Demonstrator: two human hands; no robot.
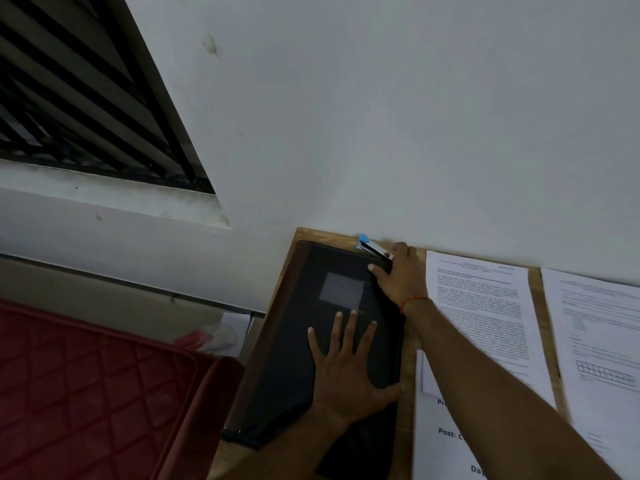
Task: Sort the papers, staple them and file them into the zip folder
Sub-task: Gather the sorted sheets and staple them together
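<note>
A black zip folder [311, 341] lies on the left end of a wooden table [410, 341]. My left hand [346, 368] presses flat on its cover with the fingers spread. At the folder's far right corner, my right hand [398, 271] has its fingers curled over the edge and its thumb on the cover; I cannot see a zip pull. A blue and black stapler [372, 247] lies against the wall, just beyond that hand. Printed papers lie to the right: one sheet [485, 313] beside the folder, another [602, 341] further right, and a third [440, 438] nearer me.
A white wall [415, 133] rises directly behind the table. A louvred window [69, 98] is at the upper left. A red quilted mattress [86, 393] lies below the table's left edge, with a plastic bag [214, 336] beside it.
</note>
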